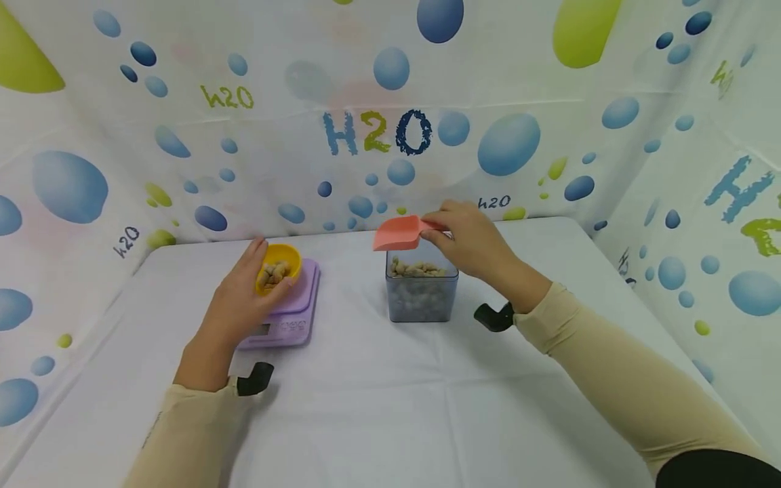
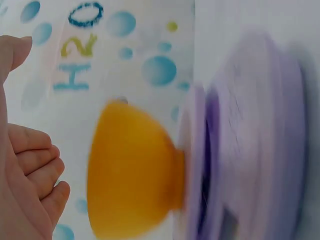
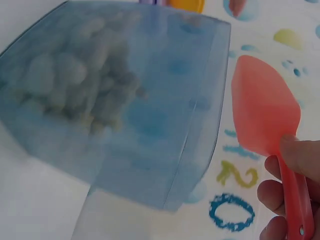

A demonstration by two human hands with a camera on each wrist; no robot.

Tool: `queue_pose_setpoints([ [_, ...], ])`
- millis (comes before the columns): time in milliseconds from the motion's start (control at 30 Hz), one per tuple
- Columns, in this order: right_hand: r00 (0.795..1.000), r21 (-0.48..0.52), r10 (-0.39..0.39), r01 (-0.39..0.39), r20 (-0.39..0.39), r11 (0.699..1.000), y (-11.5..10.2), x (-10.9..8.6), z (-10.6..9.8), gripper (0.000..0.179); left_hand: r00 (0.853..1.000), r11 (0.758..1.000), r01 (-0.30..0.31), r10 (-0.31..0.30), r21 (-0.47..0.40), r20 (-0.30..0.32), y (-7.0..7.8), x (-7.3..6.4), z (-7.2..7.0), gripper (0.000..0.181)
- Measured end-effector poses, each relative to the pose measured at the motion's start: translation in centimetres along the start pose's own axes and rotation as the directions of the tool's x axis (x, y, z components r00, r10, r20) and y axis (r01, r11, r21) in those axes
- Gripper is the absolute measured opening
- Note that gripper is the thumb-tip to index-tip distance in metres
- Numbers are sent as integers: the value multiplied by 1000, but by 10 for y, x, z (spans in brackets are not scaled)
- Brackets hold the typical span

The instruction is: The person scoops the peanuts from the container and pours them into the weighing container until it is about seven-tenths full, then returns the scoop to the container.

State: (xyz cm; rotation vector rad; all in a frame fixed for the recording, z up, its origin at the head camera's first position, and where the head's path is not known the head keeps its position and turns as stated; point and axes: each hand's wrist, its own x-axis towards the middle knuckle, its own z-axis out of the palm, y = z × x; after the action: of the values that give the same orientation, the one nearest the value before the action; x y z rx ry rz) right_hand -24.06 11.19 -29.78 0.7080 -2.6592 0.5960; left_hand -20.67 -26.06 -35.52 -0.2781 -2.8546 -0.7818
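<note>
My right hand (image 1: 472, 240) grips the handle of a coral-red scoop (image 3: 262, 105), its blade above the back left rim of a clear bluish plastic bin (image 1: 421, 301). Tan peanuts in shells (image 1: 417, 267) fill part of the bin. On the left, a yellow bowl (image 2: 132, 175) holds several peanuts (image 1: 274, 274) and stands on a purple kitchen scale (image 1: 293, 329). Around the bowl's near side lies my left hand (image 1: 234, 305), thumb and fingers spread. The left wrist view shows a gap between its loosely bent fingers (image 2: 37, 167) and the bowl.
A white cloth (image 1: 378, 407) covers the table. Behind it and at both sides hangs a white curtain (image 1: 262, 163) printed with blue and green drops. Dark wrist mounts (image 1: 255, 379) stick out from both sleeves; the right one is near the bin.
</note>
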Motion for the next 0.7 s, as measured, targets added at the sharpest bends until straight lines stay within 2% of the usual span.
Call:
queue_pose_setpoints([
  [133, 999, -32, 35, -34, 28, 999, 13, -14, -12, 32, 998, 998, -63, 63, -25, 7, 23, 9, 9, 87],
  [233, 999, -95, 26, -22, 37, 995, 20, -21, -17, 31, 996, 997, -77, 78, -31, 32, 45, 18, 17, 88],
  [367, 996, -232, -92, 91, 8, 968, 26, -24, -17, 26, 991, 993, -117, 119, -31, 57, 72, 30, 32, 90],
  [433, 984, -302, -178, 165, -18, 939, 29, -24, -15, 21, 987, 988, -147, 149, -41, 65, 82, 35, 41, 90],
  [567, 942, -450, -333, 278, -46, 849, 29, -22, -10, 12, 977, 980, -185, 192, -78, 93, 97, 42, 60, 87],
  [700, 916, -576, -400, 313, -27, 755, 23, -21, -7, 17, 970, 975, -190, 205, -118, 131, 105, 44, 78, 85],
])
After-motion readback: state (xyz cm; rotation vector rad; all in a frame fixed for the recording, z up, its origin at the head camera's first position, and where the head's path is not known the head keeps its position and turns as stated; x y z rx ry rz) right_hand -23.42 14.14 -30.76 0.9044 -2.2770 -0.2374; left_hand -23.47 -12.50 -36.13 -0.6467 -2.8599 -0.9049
